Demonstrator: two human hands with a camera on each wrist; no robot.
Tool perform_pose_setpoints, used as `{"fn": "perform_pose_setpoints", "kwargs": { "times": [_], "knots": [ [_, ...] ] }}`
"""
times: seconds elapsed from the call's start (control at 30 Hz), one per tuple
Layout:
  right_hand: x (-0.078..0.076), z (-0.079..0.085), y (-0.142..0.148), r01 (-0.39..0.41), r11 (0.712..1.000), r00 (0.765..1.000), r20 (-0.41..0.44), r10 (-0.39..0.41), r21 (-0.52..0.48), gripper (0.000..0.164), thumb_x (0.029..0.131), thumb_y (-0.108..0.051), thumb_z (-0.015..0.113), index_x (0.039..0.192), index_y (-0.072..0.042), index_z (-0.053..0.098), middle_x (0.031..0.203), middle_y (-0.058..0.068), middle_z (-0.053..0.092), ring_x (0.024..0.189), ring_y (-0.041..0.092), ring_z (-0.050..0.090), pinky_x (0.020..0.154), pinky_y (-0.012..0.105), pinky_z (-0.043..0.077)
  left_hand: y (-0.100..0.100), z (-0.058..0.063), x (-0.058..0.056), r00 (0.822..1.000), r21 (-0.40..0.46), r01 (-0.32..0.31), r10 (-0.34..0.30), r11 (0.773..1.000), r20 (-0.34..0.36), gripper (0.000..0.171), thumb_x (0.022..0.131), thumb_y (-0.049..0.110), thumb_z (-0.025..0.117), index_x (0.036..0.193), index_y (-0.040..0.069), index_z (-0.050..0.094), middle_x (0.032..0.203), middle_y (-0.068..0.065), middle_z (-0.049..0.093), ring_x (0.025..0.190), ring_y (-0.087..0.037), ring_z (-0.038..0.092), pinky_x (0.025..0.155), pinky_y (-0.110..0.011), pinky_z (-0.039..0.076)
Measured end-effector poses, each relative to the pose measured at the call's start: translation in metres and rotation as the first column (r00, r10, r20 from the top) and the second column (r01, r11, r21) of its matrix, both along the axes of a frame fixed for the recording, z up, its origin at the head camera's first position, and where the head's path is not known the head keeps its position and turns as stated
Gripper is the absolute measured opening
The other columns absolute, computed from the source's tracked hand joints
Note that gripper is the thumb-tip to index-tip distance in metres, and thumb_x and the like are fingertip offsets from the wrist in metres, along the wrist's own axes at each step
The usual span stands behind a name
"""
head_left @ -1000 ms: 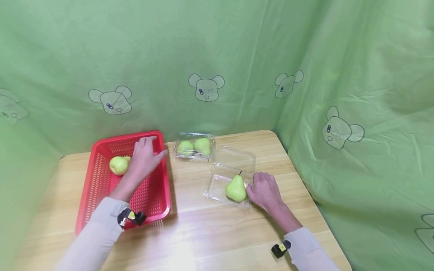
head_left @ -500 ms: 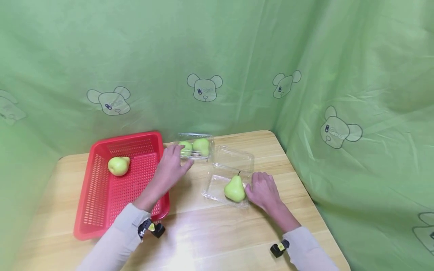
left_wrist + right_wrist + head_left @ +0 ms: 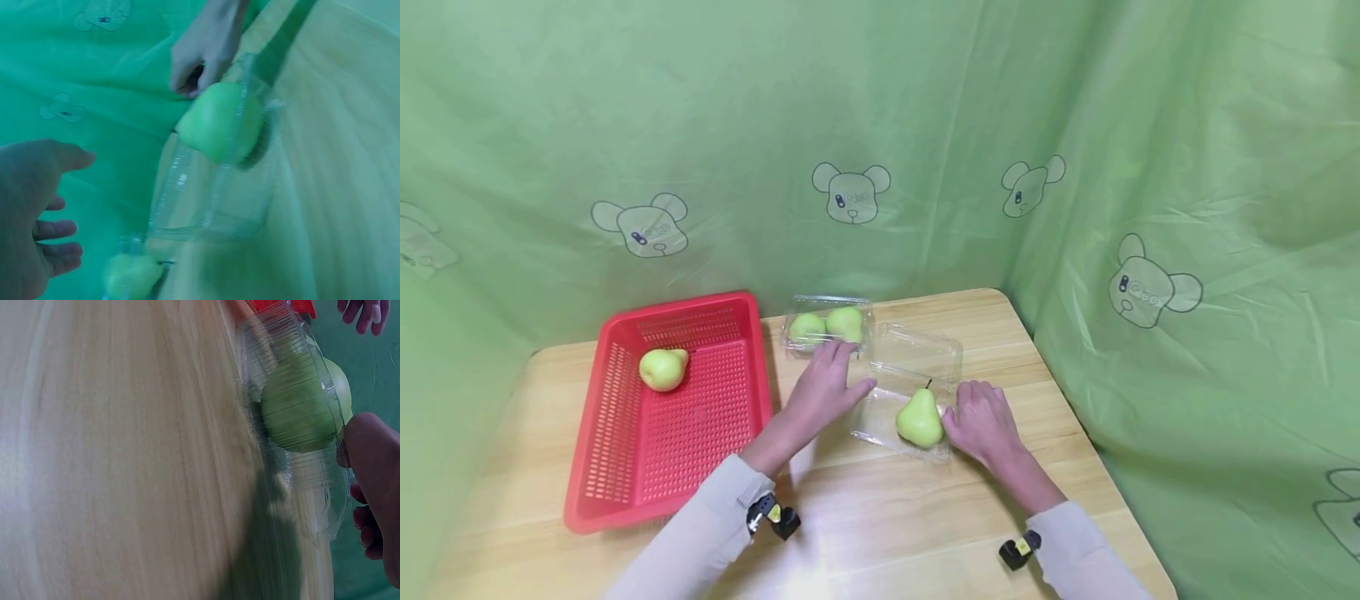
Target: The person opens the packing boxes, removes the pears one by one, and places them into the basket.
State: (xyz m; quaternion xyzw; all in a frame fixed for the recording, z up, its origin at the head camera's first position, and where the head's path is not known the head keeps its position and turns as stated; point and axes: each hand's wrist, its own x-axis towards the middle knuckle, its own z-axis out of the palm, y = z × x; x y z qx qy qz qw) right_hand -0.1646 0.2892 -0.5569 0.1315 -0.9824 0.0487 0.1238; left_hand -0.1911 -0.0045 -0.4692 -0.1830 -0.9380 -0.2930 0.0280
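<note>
Pear (image 3: 920,418), pale green, sat in the base of an unfolded clear box (image 3: 878,417), towards the base's right rim, its stem pointing to the back edge of the surface (image 3: 880,525). The right hand (image 3: 983,425) had its grip curled on that rim, thumb just beside the pear and fingers bent on the outer side. The left hand (image 3: 823,387) hung in the air left of the pear, its grip loose and holding nothing, the thumb spread well apart from the fingers.

Behind the base, towards the back edge, lay the box's lid (image 3: 919,350), folded flat. Left of it, close along the back edge, a closed clear box (image 3: 831,302) held two pears (image 3: 846,323) side by side. A red basket (image 3: 700,421) stood farther left, by the back edge, with one pear (image 3: 662,369) inside near its left wall.

Bare wood ran between the basket's right wall and the unfolded box, partly under the left forearm (image 3: 782,440). More stretched forward from the base's front rim, and a band lay between the right hand and the right edge. Green curtain (image 3: 925,100) hung beyond the back and right edges.
</note>
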Motion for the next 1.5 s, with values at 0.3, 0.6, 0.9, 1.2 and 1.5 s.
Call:
{"fn": "perform_pose_setpoints", "kwargs": {
  "times": [0.3,0.6,0.9,1.2,1.5],
  "knots": [
    [0.000,0.000,0.000,-0.005,1.000,1.000,-0.021,0.005,-0.003,0.027,0.089,-0.029,0.065,0.077,-0.009,0.051,0.069,0.003,0.047,0.065,0.021,0.042,0.064,0.032,0.035,0.020,-0.022,0.006,0.989,0.065,0.104,-0.110,0.992,0.100,0.075,0.092,0.044,0.076,0.150,0.005,0.050,0.153,-0.021,0.051,0.142,-0.038,0.049,0.118,-0.052,0.048],
    [-0.001,0.001,0.001,-0.016,1.000,0.999,-0.043,0.016,0.001,0.028,0.088,-0.030,0.065,0.076,-0.010,0.051,0.067,0.002,0.046,0.063,0.020,0.041,0.063,0.032,0.036,0.037,-0.036,0.009,0.970,0.069,0.190,-0.198,0.979,0.139,0.082,0.092,0.048,0.075,0.155,0.004,0.044,0.158,-0.020,0.049,0.148,-0.036,0.047,0.125,-0.049,0.040],
    [0.000,0.003,0.001,-0.018,1.000,0.999,-0.034,0.018,0.011,0.028,0.088,-0.030,0.065,0.077,-0.009,0.051,0.068,0.002,0.047,0.064,0.020,0.043,0.064,0.034,0.039,0.054,-0.054,0.015,0.942,0.150,0.236,-0.264,0.960,0.207,0.085,0.089,0.045,0.079,0.154,0.002,0.044,0.158,-0.018,0.049,0.147,-0.034,0.049,0.123,-0.048,0.043],
    [0.000,0.001,0.001,-0.030,0.999,0.998,-0.049,0.031,0.019,0.029,0.088,-0.029,0.068,0.076,-0.008,0.052,0.067,0.003,0.047,0.063,0.020,0.043,0.063,0.033,0.040,0.065,-0.062,0.018,0.929,0.192,0.268,-0.306,0.944,0.206,0.085,0.084,0.040,0.085,0.151,0.002,0.048,0.148,-0.015,0.059,0.124,-0.024,0.063,0.105,-0.034,0.057],
    [0.001,0.004,0.000,-0.016,1.000,1.000,-0.015,0.017,0.014,0.028,0.089,-0.029,0.066,0.077,-0.009,0.052,0.068,0.003,0.047,0.064,0.021,0.042,0.064,0.033,0.038,0.073,-0.066,0.021,0.928,0.171,0.277,-0.310,0.945,0.206,0.089,0.081,0.034,0.088,0.152,0.002,0.046,0.146,-0.014,0.060,0.124,-0.024,0.063,0.108,-0.034,0.056]
  ]
}}
